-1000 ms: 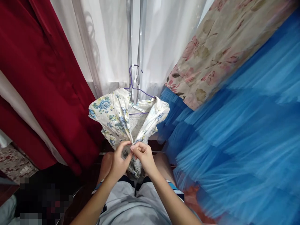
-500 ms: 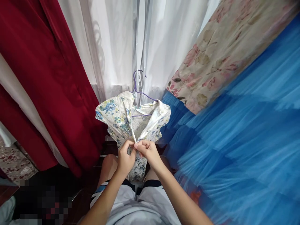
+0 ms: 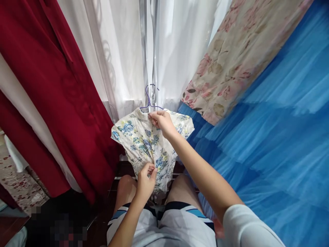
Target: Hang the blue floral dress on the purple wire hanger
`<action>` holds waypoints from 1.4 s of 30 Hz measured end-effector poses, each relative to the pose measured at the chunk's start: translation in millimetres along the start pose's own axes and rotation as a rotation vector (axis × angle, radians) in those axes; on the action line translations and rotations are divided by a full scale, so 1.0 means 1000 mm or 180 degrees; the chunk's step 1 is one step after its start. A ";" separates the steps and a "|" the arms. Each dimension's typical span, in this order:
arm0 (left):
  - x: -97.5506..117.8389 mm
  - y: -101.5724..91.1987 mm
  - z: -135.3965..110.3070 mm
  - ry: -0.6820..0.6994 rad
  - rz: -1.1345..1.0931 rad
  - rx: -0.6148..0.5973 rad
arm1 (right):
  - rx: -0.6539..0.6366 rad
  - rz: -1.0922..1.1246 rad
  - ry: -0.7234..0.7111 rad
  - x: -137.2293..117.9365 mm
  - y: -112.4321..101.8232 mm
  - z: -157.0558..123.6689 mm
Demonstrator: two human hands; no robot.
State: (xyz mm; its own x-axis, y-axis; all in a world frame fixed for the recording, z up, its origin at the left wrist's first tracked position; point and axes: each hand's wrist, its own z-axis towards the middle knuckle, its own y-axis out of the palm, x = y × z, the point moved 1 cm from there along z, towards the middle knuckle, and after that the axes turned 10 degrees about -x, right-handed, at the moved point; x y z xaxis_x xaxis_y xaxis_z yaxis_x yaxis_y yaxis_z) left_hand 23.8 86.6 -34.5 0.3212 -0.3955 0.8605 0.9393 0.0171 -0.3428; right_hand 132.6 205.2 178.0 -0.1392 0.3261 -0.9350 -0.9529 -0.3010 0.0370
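A cream blouse (image 3: 133,137) printed with blue flowers hangs on a purple wire hanger (image 3: 148,99) in front of my knees. My right hand (image 3: 161,120) pinches the blouse at the collar, just under the hanger. Lower down, my left hand (image 3: 147,178) pinches the front edge of the blouse near its middle. The two front halves lie together between my hands, and the fabric covers most of the hanger's bar. I cannot make out any button under my fingers.
White curtains (image 3: 123,51) and grey metal poles (image 3: 154,44) stand behind the blouse. Dark red cloth (image 3: 66,103) hangs at the left. A flowered cloth (image 3: 221,75) and layered blue tulle (image 3: 257,144) fill the right side. A dark, partly blurred area lies at the lower left.
My right hand has gone from the lower front up to the collar, while my left hand stays on the front edge. The open V-shaped neckline has been drawn closed.
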 end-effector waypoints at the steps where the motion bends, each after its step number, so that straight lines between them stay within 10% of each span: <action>1: 0.004 -0.008 0.008 0.0070 -0.0039 0.0065 | 0.0021 -0.0010 -0.0094 0.001 0.001 -0.007; 8: 0.094 -0.076 0.117 0.1124 0.0183 0.0231 | -0.0148 -0.0399 -0.0474 0.004 -0.005 -0.035; 12: 0.122 -0.085 0.154 0.1625 0.1303 0.0064 | -0.0049 -0.0598 -0.0645 0.015 -0.009 -0.033; 18: 0.121 -0.096 0.159 0.1639 0.1180 0.0688 | 0.0338 -0.1048 -0.0741 0.059 -0.006 -0.032; 26: 0.045 -0.202 0.175 0.0730 -0.0628 0.2472 | 0.0046 -0.0764 -0.0238 0.090 -0.011 -0.061; 33: -0.041 -0.130 0.127 -0.1030 -0.1878 0.1669 | 0.0355 -0.0444 0.0016 0.111 -0.028 -0.084; 37: -0.036 -0.076 0.112 -0.0990 -0.2021 0.0828 | 0.0931 -0.0406 0.0192 0.139 -0.072 -0.109; 42: 0.011 -0.026 0.100 -0.0251 -0.2162 0.0228 | 0.0414 -0.0611 0.0732 0.170 -0.096 -0.160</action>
State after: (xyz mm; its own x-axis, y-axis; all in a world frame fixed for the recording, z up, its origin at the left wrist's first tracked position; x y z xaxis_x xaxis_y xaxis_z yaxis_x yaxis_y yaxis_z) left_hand 14.9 173.3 22.0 -0.3366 -0.2720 0.9015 0.9403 -0.1492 0.3060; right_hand 243.9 145.9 -40.7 0.0966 0.1503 -0.9839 -0.9844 -0.1317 -0.1167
